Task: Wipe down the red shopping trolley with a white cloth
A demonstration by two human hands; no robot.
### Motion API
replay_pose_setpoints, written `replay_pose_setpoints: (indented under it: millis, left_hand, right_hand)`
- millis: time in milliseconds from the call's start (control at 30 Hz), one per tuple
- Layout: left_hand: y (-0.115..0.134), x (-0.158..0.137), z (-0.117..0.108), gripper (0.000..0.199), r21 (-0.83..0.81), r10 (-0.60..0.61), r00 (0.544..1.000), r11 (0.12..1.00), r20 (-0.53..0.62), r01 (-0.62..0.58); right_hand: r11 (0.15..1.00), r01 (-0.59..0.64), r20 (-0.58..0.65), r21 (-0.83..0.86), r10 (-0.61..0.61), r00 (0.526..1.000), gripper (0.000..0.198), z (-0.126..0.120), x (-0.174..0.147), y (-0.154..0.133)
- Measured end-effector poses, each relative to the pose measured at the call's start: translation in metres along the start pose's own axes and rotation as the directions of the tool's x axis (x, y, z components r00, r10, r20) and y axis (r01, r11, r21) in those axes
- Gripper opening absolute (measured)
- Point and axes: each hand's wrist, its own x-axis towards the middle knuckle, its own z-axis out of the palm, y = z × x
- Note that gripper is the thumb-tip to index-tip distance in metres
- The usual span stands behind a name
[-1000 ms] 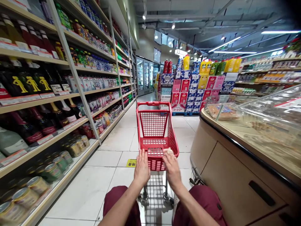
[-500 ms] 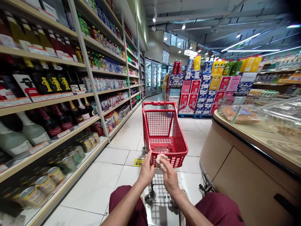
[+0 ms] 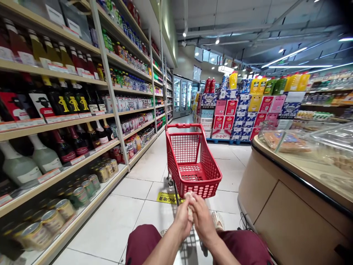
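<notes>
A red plastic shopping cart (image 3: 193,176) stands in front of my knees, its basket front facing me. Just below that front rim, my left hand (image 3: 182,219) and my right hand (image 3: 203,215) are pressed together around a crumpled whitish cloth (image 3: 190,211). A bit of the cloth sticks out above the fingers, close to the basket's lower front. Both hands are closed on it, and the cloth's middle is hidden between them. Whether the cloth touches the basket I cannot tell.
Shelves of bottles and cans (image 3: 74,147) line the left side. A rounded counter (image 3: 278,191) with packed food curves along the right. Stacked drink boxes (image 3: 224,117) stand behind the cart. A yellow sign (image 3: 167,197) lies on the tiled floor, and cables (image 3: 244,221) run beside the counter.
My left hand has let go of the basket's front left corner and joined the right hand on the cloth. Both hands are now lower and nearer to me.
</notes>
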Motion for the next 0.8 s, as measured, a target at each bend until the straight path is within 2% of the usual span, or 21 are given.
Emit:
replay_pose_setpoints:
  millis: [67,133,167,233,300,367,400,467,567,633,700,800]
  left_hand:
    - [0.002,0.000,0.001,0.044,0.043,-0.107,0.991,0.994,0.075,0.104]
    - [0.009,0.002,0.000,0.049,0.225,-0.217,0.966,0.957,0.138,0.183]
    - [0.014,0.006,-0.001,0.049,0.361,-0.229,0.965,0.917,0.129,0.169]
    - [0.027,0.018,-0.003,0.045,0.615,-0.129,0.990,0.786,0.059,0.066]
    - [0.045,0.036,-0.005,0.033,0.769,0.073,0.997,0.638,-0.017,-0.034]
    - [0.061,0.056,-0.010,0.027,0.824,0.249,0.966,0.560,-0.065,-0.089]
    - [0.067,0.065,-0.014,0.032,0.837,0.311,0.947,0.536,-0.078,-0.107]
    - [0.073,0.077,-0.023,0.045,0.871,0.411,0.908,0.470,-0.075,-0.141]
    - [0.070,0.081,-0.042,0.056,0.941,0.449,0.891,0.269,0.069,-0.208]
    - [0.065,0.079,-0.052,0.060,0.971,0.414,0.895,0.090,0.168,-0.224]
    - [0.063,0.077,-0.058,0.061,0.976,0.384,0.898,-0.056,0.215,-0.209]
    - [0.068,0.075,-0.057,0.057,0.962,0.369,0.896,-0.205,0.248,-0.182]
  right_hand:
    - [0.995,0.072,0.183,-0.062,-0.060,0.981,0.047,0.006,-0.020,0.007]
    - [0.991,0.088,0.244,-0.104,-0.060,0.968,0.059,0.005,-0.025,0.017]
    - [0.989,0.095,0.234,-0.113,-0.066,0.970,0.059,0.003,-0.020,0.022]
    - [0.983,0.138,0.158,-0.118,-0.119,0.980,0.050,-0.003,0.005,0.032]
    - [0.963,0.224,0.051,-0.152,-0.219,0.974,0.044,-0.005,0.042,0.038]
    - [0.924,0.300,-0.042,-0.236,-0.318,0.947,0.040,0.002,0.073,0.043]
    - [0.899,0.343,-0.046,-0.273,-0.368,0.929,0.039,0.010,0.082,0.046]
    - [0.834,0.463,0.048,-0.299,-0.472,0.880,0.036,0.031,0.080,0.056]
    - [0.775,0.571,0.184,-0.271,-0.540,0.821,0.034,0.060,0.045,0.073]
    - [0.777,0.572,0.193,-0.264,-0.538,0.820,0.035,0.065,0.026,0.080]
    - [0.780,0.560,0.189,-0.281,-0.527,0.829,0.036,0.060,0.026,0.077]
    - [0.787,0.500,0.148,-0.361,-0.481,0.864,0.039,0.051,0.051,0.065]
